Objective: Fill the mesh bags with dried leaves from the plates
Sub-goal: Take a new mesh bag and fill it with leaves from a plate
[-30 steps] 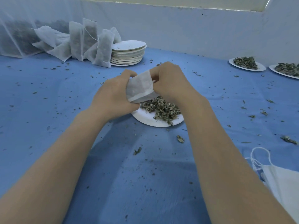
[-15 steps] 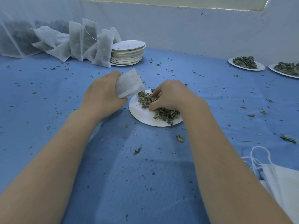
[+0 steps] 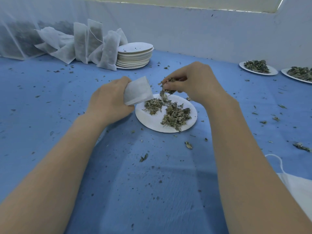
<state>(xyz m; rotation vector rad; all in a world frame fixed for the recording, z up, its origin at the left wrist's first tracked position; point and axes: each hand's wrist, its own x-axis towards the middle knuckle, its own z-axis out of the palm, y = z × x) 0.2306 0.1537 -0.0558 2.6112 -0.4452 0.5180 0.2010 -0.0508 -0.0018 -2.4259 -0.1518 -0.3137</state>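
Left hand [image 3: 109, 101]: fingers curled around a white mesh bag [image 3: 138, 92], gripping it just left of the plate, with the bag's far end tilted up toward the right hand.
Plate [image 3: 152, 121]: white, on the blue cloth [image 3: 152, 191], holding two loose heaps of dried leaves [image 3: 175, 115].
Right hand [image 3: 195, 83]: raised above the plate's far edge, fingertips [image 3: 168, 86] pressed together, pinching a clump of leaves; a few strands hang down.

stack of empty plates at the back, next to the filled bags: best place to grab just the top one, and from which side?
Probably the top plate's thin rim on its right or near side, pinched from above. The stack of empty plates lies flat with edges fanned slightly there, so one rim can be picked out. The filled mesh bags lean against its left side and the wall stands behind, blocking those approaches.
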